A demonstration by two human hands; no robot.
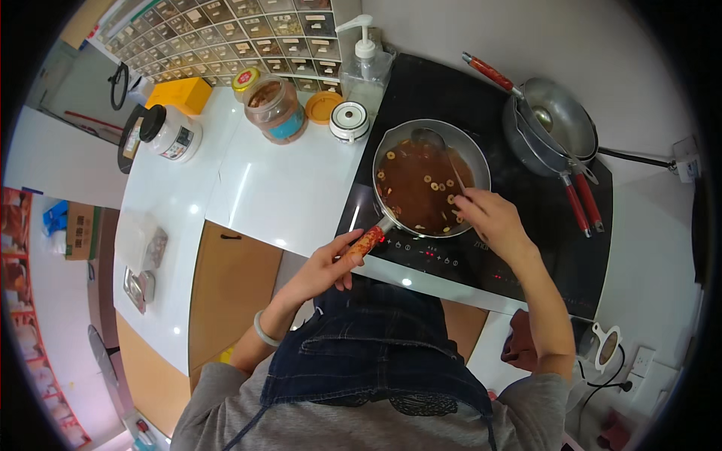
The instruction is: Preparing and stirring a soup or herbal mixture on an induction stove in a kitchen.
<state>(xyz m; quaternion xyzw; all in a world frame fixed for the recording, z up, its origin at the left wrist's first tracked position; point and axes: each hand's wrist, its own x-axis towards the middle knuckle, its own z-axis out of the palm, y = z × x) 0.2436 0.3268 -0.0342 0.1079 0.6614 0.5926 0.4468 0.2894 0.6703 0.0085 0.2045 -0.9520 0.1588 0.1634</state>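
A metal saucepan [486, 163] with brown liquid [412, 175] and several pale ring-shaped slices stands on a black induction cooktop [479, 270]. My left hand [333, 262] is closed around the pan's red patterned handle [368, 241], at the lower left of the pan. Over the pan's right rim, my right hand [491, 222] grips the thin handle of a ladle [456, 169]. The ladle's dark bowl lies partly in the liquid near the far rim; the end of its handle is hidden in my fingers.
Stacked metal pans [569, 113] with red handles stand at the cooktop's back right. Left of the cooktop are a lidded white pot [350, 121], an open plastic jar [274, 113], an orange lid [323, 107], a pump bottle [365, 62] and a black-lidded white jar [179, 135]. Small drawers [254, 28] line the back.
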